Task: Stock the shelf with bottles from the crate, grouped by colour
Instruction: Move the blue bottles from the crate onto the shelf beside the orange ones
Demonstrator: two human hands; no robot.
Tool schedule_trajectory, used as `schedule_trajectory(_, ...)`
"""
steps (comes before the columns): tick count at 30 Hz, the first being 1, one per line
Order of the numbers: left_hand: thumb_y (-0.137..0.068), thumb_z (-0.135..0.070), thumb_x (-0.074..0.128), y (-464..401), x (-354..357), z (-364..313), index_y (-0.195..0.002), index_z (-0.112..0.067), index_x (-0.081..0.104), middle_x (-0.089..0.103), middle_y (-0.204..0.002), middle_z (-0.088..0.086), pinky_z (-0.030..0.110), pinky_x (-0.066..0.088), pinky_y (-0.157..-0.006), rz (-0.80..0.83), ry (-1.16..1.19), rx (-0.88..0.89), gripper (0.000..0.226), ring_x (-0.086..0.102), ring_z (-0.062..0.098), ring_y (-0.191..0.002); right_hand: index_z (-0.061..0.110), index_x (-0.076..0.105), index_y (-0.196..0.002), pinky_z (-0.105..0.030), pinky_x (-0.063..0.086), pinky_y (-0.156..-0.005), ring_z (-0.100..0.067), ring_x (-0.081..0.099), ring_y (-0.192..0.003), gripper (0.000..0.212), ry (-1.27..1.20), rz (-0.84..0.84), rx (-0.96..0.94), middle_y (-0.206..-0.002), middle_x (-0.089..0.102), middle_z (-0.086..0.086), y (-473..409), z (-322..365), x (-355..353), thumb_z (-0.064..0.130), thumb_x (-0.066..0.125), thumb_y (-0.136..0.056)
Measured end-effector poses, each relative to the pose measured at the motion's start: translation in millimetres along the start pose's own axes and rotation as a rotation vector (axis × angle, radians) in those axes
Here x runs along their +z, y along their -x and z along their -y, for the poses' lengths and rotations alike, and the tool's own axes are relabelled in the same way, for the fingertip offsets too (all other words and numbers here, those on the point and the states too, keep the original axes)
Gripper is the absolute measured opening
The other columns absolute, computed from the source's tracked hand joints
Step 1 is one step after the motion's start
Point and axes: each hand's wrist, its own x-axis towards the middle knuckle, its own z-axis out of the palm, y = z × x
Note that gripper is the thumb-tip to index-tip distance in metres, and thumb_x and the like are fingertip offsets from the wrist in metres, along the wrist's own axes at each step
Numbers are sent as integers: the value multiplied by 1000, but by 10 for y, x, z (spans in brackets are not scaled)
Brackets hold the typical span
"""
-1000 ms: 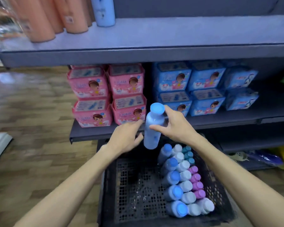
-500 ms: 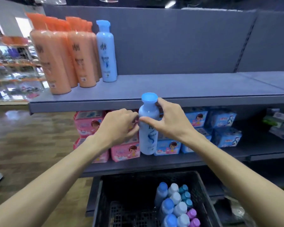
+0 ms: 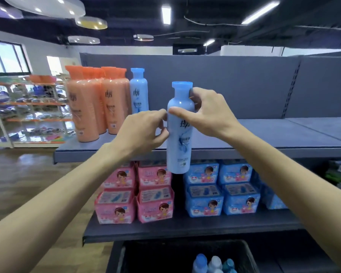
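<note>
Bottle of pale blue plastic with a brighter blue flared cap (image 3: 179,127), held upright in mid-air in front of the edge of the grey upper shelf (image 3: 234,150), its base level with the blue packets below. Right hand (image 3: 207,115): thumb across the front of the shoulder, the other fingers (image 3: 192,93) curled behind the neck, grasping the bottle. Left hand (image 3: 144,129): fingers curled, their tips pinching the bottle's left side at mid-height.

On the upper shelf, at its left end, a cluster of tall orange plastic bottles with orange caps (image 3: 95,101); just beside them on the right, a single standing pale blue bottle of the same kind (image 3: 138,91). The held bottle is apart from this one, to its right and nearer the camera.

On the dark lower shelf (image 3: 185,229): pink soft packets printed with a child's face (image 3: 136,194), stacked two high on the left; matching blue soft packets (image 3: 220,192), stacked two high on the right.

At the bottom edge, a black plastic crate (image 3: 246,251) with the caps of further bottles, blue, white and teal (image 3: 213,263), showing inside.

Background left: a wood-pattern floor (image 3: 28,184) and a white rack with orange shelves (image 3: 28,115)
</note>
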Motion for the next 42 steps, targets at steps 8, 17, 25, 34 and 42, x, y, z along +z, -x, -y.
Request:
schedule_trajectory(8, -84, -32, 54, -377, -154, 244, -93, -20, 55, 64, -84, -9, 38, 51, -62, -17, -61, -41, 15, 61, 22, -78, 19, 66, -93, -40, 58, -72, -13, 68, -78, 47, 30, -42, -16, -84, 71, 7, -472, 137, -19, 61, 68, -72)
schedule_trajectory(17, -87, -32, 52, -327, 171, 463, -107, -23, 54, 66, -92, -6, 34, 49, -63, 70, -106, -85, 22, 62, 20, -85, 17, 54, -105, -45, 56, -72, -26, 63, -84, 55, 125, -16, 112, -91, 65, 0, -627, -44, 367, 63, 66, -78)
schedule_trajectory(25, -88, -33, 50, -46, 470, 575, -111, -23, 50, 63, -90, -4, 37, 50, -64, 127, -106, -21, 25, 61, 21, -85, 19, 43, -127, -36, 54, -86, -19, 63, -105, 58, 60, 350, 275, -126, 62, -1, 21, -461, 665, 42, 74, -84)
schedule_trajectory(34, -89, -35, 51, 8, 547, 826, -116, -21, 52, 65, -96, -5, 36, 49, -65, 137, -133, -89, 31, 61, 21, -91, 10, 41, -111, -47, 53, -81, -33, 61, -96, 54, 141, 293, 265, -110, 61, -13, -207, -399, 1026, 44, 73, -84)
schedule_trajectory(42, -87, -35, 52, 130, 488, 1205, -114, -21, 54, 64, -93, -4, 36, 50, -67, 158, -175, -207, 31, 61, 23, -90, 10, 36, -104, -40, 46, -74, -38, 56, -102, 50, 150, 280, 263, -114, 58, -17, -466, -299, 1437, 41, 72, -87)
